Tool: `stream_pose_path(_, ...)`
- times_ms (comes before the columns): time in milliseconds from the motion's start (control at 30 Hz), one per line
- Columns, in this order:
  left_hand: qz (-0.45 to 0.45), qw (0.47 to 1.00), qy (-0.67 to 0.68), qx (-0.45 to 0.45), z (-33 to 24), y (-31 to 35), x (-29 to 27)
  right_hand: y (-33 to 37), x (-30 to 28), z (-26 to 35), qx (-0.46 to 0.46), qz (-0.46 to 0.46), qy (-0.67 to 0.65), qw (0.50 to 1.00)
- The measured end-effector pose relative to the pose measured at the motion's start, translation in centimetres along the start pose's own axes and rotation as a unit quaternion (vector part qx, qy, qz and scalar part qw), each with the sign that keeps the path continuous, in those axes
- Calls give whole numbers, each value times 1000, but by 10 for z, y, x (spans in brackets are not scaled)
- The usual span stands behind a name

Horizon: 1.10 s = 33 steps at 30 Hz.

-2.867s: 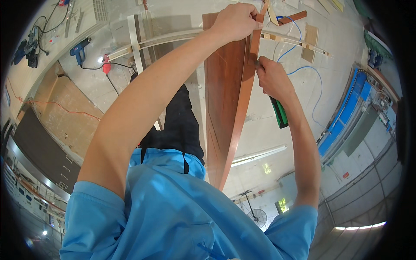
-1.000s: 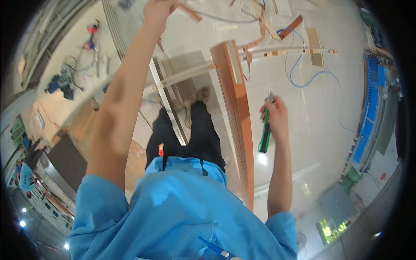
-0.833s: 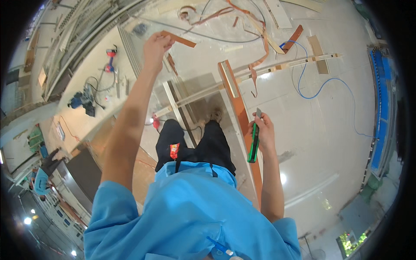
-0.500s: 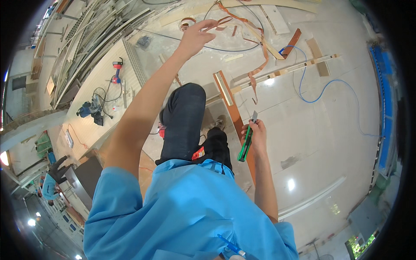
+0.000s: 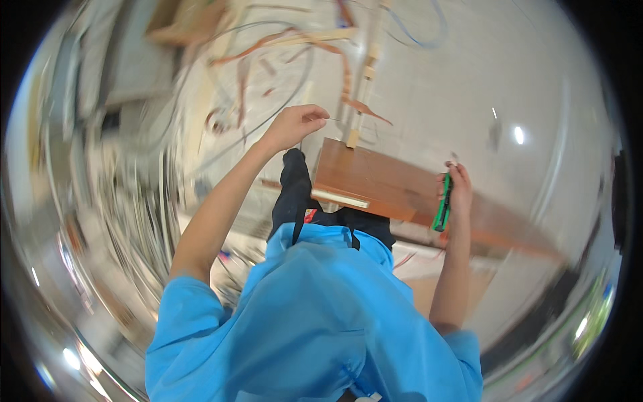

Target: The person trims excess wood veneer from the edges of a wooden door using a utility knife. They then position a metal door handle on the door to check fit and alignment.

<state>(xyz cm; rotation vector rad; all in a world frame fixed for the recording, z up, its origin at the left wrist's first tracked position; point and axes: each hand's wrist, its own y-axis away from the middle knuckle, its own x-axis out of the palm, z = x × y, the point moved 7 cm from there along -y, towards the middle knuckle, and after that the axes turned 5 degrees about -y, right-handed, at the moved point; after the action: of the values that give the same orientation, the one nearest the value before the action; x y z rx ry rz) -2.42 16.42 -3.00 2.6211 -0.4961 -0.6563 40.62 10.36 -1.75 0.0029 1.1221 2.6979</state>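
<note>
the left hand (image 5: 295, 127), thumb and fingertips nearly pinched, has come closer to the near end of the brown board (image 5: 375, 175); blur leaves it unclear whether it grips anything thin. the board now slants across the view, while the right hand (image 5: 461, 191) stays curled around a green utility knife (image 5: 443, 204), keeping blade and board both within reach.

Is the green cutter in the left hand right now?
No, the green cutter is held in the right hand, while the left hand is apart from it, farther left.
</note>
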Motion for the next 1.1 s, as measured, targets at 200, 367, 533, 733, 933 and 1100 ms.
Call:
stream_pose_path(200,270,943,-125,152,-22,-98,60,211,-23,-97,46,-358,-210,909)
stream_pose_path(367,423,872,-107,220,-71,-70,158,300,51,-99,17,-459,-309,833)
stream_pose_path(533,490,799,-207,283,-81,-8,242,285,109,-55,-47,-458,-379,802)
stream_pose_path(733,515,730,-348,284,-67,3,272,259,148,-65,-48,-437,-464,769)
stream_pose_path(933,565,696,-362,256,-73,-1,267,274,166,-93,-23,-489,-440,753)
stream_pose_path(1100,554,683,-408,245,-75,-6,277,279,188,-112,73,-450,-437,776)
